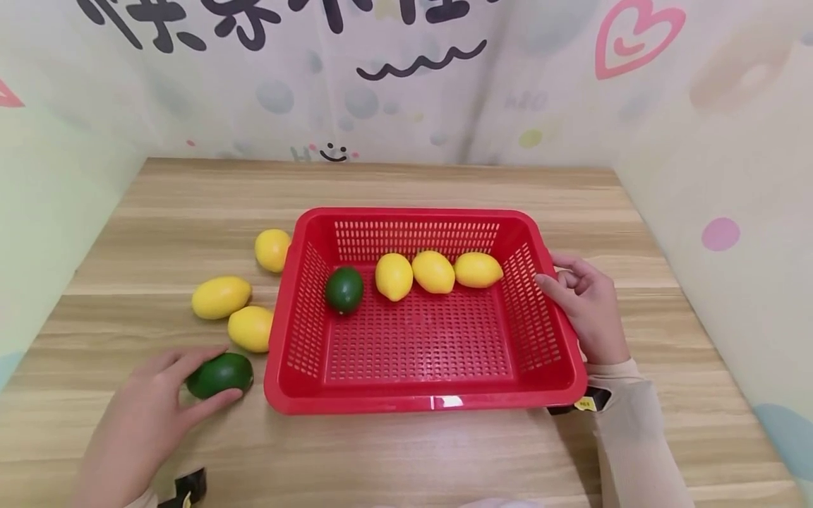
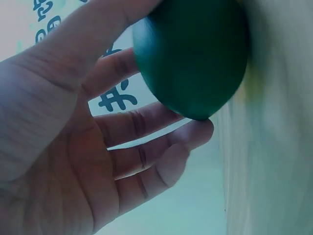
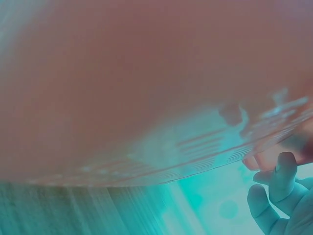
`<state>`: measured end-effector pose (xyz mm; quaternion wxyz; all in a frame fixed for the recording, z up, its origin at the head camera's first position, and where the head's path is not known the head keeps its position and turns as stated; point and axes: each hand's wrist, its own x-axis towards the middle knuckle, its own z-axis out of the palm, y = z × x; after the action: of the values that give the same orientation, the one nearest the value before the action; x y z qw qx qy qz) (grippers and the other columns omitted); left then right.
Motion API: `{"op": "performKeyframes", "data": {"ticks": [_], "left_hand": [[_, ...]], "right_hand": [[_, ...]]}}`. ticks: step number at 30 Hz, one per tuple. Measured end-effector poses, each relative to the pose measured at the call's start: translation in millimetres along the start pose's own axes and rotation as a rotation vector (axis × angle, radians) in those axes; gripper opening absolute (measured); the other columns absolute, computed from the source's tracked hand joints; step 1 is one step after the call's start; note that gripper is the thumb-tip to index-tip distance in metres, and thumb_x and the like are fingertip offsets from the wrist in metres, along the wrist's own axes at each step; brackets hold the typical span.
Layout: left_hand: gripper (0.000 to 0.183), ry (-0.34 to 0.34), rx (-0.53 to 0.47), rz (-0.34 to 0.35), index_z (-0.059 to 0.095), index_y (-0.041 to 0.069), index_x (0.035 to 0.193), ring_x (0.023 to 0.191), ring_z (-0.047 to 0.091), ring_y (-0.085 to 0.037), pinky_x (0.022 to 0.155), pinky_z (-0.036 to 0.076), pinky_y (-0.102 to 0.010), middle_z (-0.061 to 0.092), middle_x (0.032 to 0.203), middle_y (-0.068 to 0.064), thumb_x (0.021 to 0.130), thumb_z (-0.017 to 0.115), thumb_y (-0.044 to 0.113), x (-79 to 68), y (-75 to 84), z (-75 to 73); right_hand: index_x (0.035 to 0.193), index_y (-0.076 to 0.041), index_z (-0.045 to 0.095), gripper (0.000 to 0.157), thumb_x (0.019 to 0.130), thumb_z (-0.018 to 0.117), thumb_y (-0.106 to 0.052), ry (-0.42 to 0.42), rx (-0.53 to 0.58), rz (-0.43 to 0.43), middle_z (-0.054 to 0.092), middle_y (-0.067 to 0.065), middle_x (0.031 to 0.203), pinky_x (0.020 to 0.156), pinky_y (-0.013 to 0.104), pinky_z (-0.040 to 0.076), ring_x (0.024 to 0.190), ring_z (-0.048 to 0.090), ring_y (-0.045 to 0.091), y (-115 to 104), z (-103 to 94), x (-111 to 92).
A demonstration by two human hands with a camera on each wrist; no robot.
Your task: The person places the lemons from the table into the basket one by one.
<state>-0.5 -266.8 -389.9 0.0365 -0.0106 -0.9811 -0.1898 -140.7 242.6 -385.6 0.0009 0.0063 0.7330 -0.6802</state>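
Observation:
My left hand (image 1: pixel 145 413) is at the lower left, its thumb and fingers on either side of a dark green avocado (image 1: pixel 220 375). In the left wrist view this avocado (image 2: pixel 195 58) is held between the thumb and the upper fingers, while the lower fingers curl below it. On the right, my right hand (image 1: pixel 589 303) grips the side rim of a red plastic basket (image 1: pixel 432 402), thumb over the edge. Inside the basket are another avocado (image 1: pixel 344 290) and three lemons (image 1: pixel 434 272) in a row. The basket's blurred wall (image 3: pixel 146 98) fills most of the right wrist view.
Left of the basket lie three lemons: one at the back (image 1: pixel 272 250), one farther left (image 1: pixel 221 297) and one against the basket's side (image 1: pixel 250 329). All stand on a wooden table (image 1: pixel 406 458). A printed wall covering (image 1: pixel 419 120) rises behind it.

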Motion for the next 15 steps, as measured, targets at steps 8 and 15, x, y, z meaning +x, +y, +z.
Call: {"op": "performKeyframes", "data": {"ticks": [8,15], "left_hand": [[0.071,-0.126,-0.001,-0.089,0.067,0.006,0.122,0.085,0.058,-0.028,0.069,0.055,-0.048,0.064,0.101,-0.013,0.074,0.088,0.054,-0.1,-3.8,-2.7],[0.062,-0.162,-0.043,-0.066,0.062,0.01,0.121,0.078,0.057,-0.019,0.063,0.049,-0.033,0.066,0.091,-0.001,0.076,0.089,0.043,-1.7,-8.2,1.9]], "right_hand": [[0.138,-0.004,0.059,0.049,0.095,0.076,-0.022,-0.012,0.022,0.033,0.073,0.007,0.088,0.067,0.04,0.061,0.076,0.077,0.021,1.6,1.9,0.2],[0.135,-0.004,0.059,0.044,0.097,0.073,-0.018,-0.011,0.062,0.015,0.073,0.007,0.085,0.065,0.039,0.061,0.073,0.077,0.021,2.4,1.6,0.7]]}}
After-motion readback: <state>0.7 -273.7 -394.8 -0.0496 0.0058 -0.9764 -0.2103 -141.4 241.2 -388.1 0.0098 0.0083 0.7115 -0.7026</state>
